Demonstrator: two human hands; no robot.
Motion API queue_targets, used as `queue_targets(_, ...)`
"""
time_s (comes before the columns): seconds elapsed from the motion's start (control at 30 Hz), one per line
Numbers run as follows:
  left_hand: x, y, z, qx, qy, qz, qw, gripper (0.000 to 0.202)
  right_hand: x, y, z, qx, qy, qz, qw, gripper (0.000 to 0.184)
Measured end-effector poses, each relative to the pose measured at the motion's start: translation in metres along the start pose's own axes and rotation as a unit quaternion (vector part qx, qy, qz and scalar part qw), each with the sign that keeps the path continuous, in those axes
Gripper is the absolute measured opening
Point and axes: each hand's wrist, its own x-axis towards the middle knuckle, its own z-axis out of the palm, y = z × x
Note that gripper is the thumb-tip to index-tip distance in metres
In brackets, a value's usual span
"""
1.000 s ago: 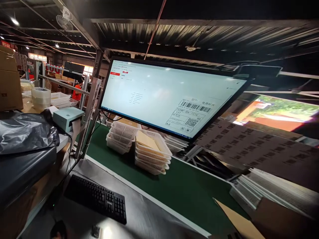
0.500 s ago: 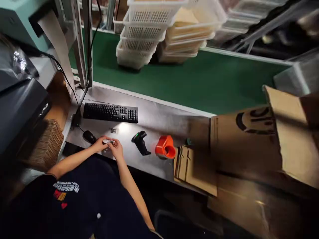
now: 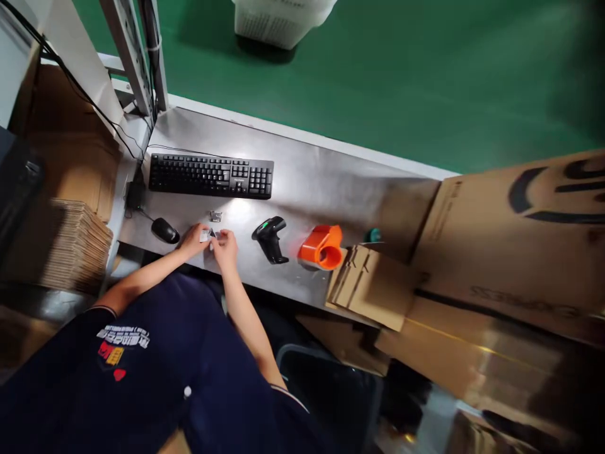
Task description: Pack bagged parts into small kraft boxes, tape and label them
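My left hand [image 3: 193,241] pinches a small white-and-clear packet [image 3: 205,235] with a dark mark on it, just above the metal bench. On the packet's other side, the fingertips of my right hand [image 3: 225,249] are closed on its edge. Its contents are too small to make out. A second small clear packet [image 3: 215,216] lies on the bench beyond my hands. Left of them is a black mouse [image 3: 165,231], and a black keyboard [image 3: 211,176] lies farther back. A black barcode scanner [image 3: 270,239] rests to the right of my right hand.
An orange tape dispenser [image 3: 321,247] stands right of the scanner, by flat cardboard pieces [image 3: 363,284]. A large carton [image 3: 510,252] fills the right side. Behind the bench runs a green surface [image 3: 378,94] with a white basket [image 3: 278,25]. Folded cardboard [image 3: 78,243] is stacked at left.
The view has tipped downward, so most of the stacked baskets have left the top. Both hands stay together over the bench, and the packet between them now shows a dark mark.
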Motion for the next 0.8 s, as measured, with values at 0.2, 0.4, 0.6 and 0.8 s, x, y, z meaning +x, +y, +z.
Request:
queue_targets(0.2,-0.009,0.017,-0.014,0.2,-0.061,0.013,0.978,0.028,-0.009,-0.005,-0.011,-0.114,-0.069,-0.112,0.985,0.035)
queue_targets(0.4,-0.014,0.022,-0.021,0.343,-0.078,0.07,0.933,0.035,-0.001,-0.022,-0.006,-0.084,-0.031,0.022,0.996,0.021)
queue_targets(0.6,-0.031,0.02,-0.012,0.389,-0.125,0.11,0.906,0.058,0.008,-0.021,-0.004,0.034,-0.033,0.235,0.971,0.028)
queue_targets(0.8,-0.048,0.022,-0.007,0.429,-0.162,0.139,0.878,0.064,0.015,-0.02,-0.009,0.024,-0.067,0.268,0.961,0.037)
